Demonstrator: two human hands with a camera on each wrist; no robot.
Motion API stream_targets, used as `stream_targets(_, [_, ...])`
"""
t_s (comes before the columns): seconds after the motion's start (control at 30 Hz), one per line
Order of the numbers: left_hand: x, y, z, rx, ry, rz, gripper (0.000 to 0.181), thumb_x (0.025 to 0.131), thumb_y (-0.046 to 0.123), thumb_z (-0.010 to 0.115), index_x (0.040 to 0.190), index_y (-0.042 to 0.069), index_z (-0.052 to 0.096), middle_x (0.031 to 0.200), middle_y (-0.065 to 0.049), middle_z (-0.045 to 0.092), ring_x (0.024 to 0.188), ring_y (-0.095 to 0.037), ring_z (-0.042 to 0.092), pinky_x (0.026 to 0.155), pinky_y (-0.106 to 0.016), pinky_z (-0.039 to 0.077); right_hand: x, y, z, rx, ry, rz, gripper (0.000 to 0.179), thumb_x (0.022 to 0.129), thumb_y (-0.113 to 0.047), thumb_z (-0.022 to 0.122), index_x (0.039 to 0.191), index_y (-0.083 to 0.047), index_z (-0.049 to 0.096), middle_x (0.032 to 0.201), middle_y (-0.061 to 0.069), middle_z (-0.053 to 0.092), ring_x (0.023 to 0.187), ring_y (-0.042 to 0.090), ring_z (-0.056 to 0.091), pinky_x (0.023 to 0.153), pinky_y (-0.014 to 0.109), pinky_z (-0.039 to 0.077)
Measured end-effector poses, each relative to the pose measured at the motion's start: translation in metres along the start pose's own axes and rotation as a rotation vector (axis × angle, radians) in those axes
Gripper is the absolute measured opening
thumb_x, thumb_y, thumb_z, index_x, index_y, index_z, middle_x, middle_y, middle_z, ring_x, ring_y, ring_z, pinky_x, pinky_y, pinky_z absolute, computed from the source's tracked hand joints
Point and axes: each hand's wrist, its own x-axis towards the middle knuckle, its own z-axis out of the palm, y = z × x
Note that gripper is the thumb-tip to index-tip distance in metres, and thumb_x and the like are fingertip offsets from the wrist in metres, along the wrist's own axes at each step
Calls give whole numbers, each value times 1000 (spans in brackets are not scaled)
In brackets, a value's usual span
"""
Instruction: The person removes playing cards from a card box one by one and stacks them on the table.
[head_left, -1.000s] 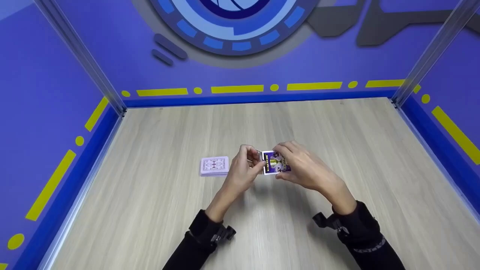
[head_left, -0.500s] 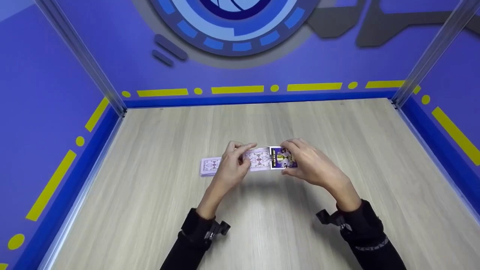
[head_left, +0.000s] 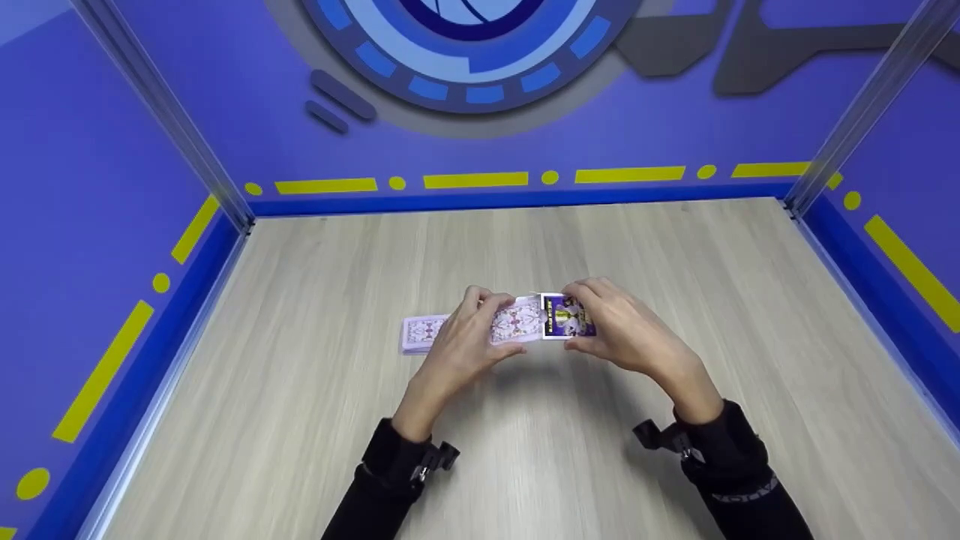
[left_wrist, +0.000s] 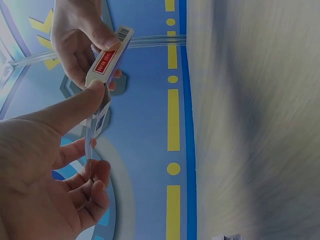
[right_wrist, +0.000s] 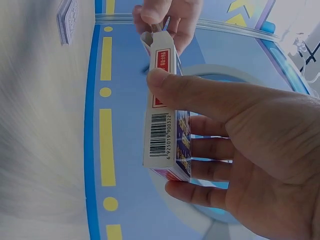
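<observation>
The printed playing-card box point(head_left: 559, 316) is held above the desk point(head_left: 540, 457), its open end meeting the playing cards point(head_left: 517, 320) directly to its left. The right grip point(head_left: 622, 326) is spread only as wide as the box, thumb on one narrow side, fingers towards the other; a light squeeze should keep the thin walls from bowing. The left grip point(head_left: 463, 337), left of the box, holds the cards across their long edges between thumb and fingers. Cards and box are best kept in one line, the cards squared, so that no corner catches. At the box's open end, what looks like a curled flap point(right_wrist: 146, 40) should stay clear of the card edges. Farther left of the box, a second card stack point(head_left: 423, 334) lies on the desk, partly hidden by the left grip.
</observation>
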Motion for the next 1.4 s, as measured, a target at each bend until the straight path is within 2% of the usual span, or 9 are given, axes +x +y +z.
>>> stream_targets(0.1, [0, -2, -2, 11, 7, 32, 74, 81, 32, 89, 145, 10, 58, 127, -9, 50, 112, -22, 53, 102, -38, 47, 0, 1, 0, 2, -4, 1, 74, 75, -24, 95, 134, 3, 59, 127, 18, 64, 114, 32, 61, 96, 46, 52])
stream_targets(0.2, [-1, -4, -5, 11, 23, 43, 69, 84, 26, 87, 145, 10, 59, 128, -10, 49, 120, -24, 48, 108, -39, 43, 1, 3, 1, -1, -7, 5, 75, 74, -23, 96, 133, 4, 59, 126, 19, 65, 113, 33, 61, 95, 47, 53])
stream_targets(0.5, [0, -17, -22, 13, 128, 58, 64, 81, 18, 89, 138, 6, 62, 128, -13, 50, 121, -30, 47, 105, -41, 45, -1, 8, -1, 18, 8, 34, 72, 73, -18, 96, 131, 6, 60, 124, 20, 65, 111, 34, 62, 93, 47, 53])
stream_targets(0.6, [-1, -23, -32, 7, 148, 43, 64, 80, 15, 90, 138, 6, 62, 130, -14, 51, 123, -31, 46, 105, -43, 44, -3, 11, -4, 28, 3, 61, 71, 75, -16, 94, 132, 6, 59, 125, 21, 64, 111, 34, 62, 92, 47, 54])
stream_targets(0.77, [-5, -31, -48, -13, 159, -19, 66, 81, 7, 88, 141, 6, 60, 137, -15, 49, 128, -30, 45, 107, -43, 43, -6, 15, -10, 49, 6, 104, 69, 77, -15, 92, 133, 6, 57, 126, 21, 63, 111, 33, 61, 90, 47, 55])
stream_targets(0.93, [-8, -37, -58, -6, 154, -63, 67, 83, 3, 85, 144, 5, 57, 141, -16, 46, 129, -30, 45, 110, -41, 42, -10, 18, -14, 52, 27, 114, 69, 78, -14, 91, 134, 7, 57, 127, 22, 62, 110, 33, 60, 90, 47, 54])
stream_targets(1.13, [-11, -47, -62, 22, 128, -91, 65, 85, -1, 81, 145, 3, 55, 142, -19, 45, 131, -32, 46, 114, -43, 39, -11, 20, -17, 50, 31, 125, 68, 79, -14, 90, 135, 7, 56, 128, 23, 61, 113, 34, 60, 91, 48, 53])
stream_targets(1.23, [-11, -54, -62, 34, 97, -119, 66, 85, -1, 81, 145, 2, 55, 142, -21, 46, 133, -35, 45, 115, -45, 37, -11, 20, -17, 52, 25, 138, 69, 80, -15, 90, 136, 7, 56, 129, 23, 61, 114, 35, 59, 92, 49, 53])
stream_targets(1.4, [-11, -68, -56, 59, 21, -209, 66, 87, 1, 80, 148, 2, 53, 145, -21, 45, 138, -35, 43, 116, -47, 37, -10, 21, -16, 56, 9, 147, 69, 80, -15, 90, 136, 7, 56, 129, 23, 61, 113, 35, 59, 92, 49, 53])
